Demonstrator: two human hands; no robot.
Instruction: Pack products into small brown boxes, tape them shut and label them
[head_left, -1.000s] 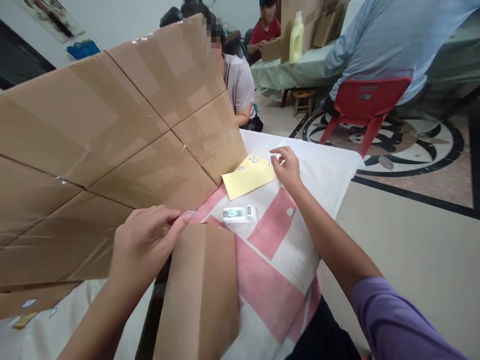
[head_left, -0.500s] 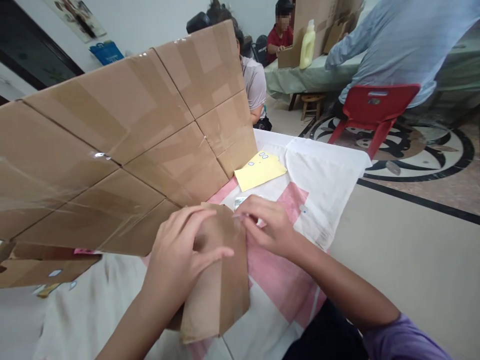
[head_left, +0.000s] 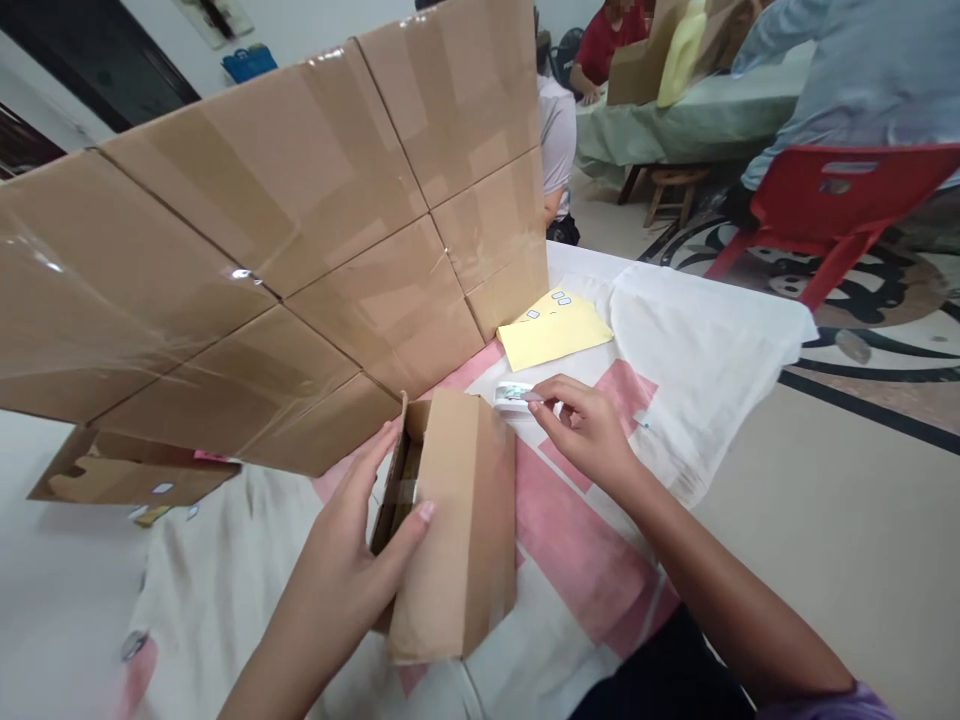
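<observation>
A brown cardboard box (head_left: 491,530) lies on the tablecloth in front of me, its left side partly open. My left hand (head_left: 367,535) holds this box, thumb on the top panel and fingers along the open edge. Just beyond the box's far right corner is a small white roll of tape (head_left: 513,393) with a printed centre. The fingertips of my right hand (head_left: 574,420) pinch at the roll's right edge; whether a small strip is also between them I cannot tell.
A tall taped cardboard panel (head_left: 352,220) stands behind the box. Folded yellow paper (head_left: 555,335) lies at its right end. An open carton (head_left: 135,465) sits at left. Several people are beyond, one on a red chair (head_left: 847,215) near a yellow bottle (head_left: 682,50).
My right hand has moved off the box's far edge to the tape roll. My left hand has come down onto the box, whose open side now shows. The view has shifted.
</observation>
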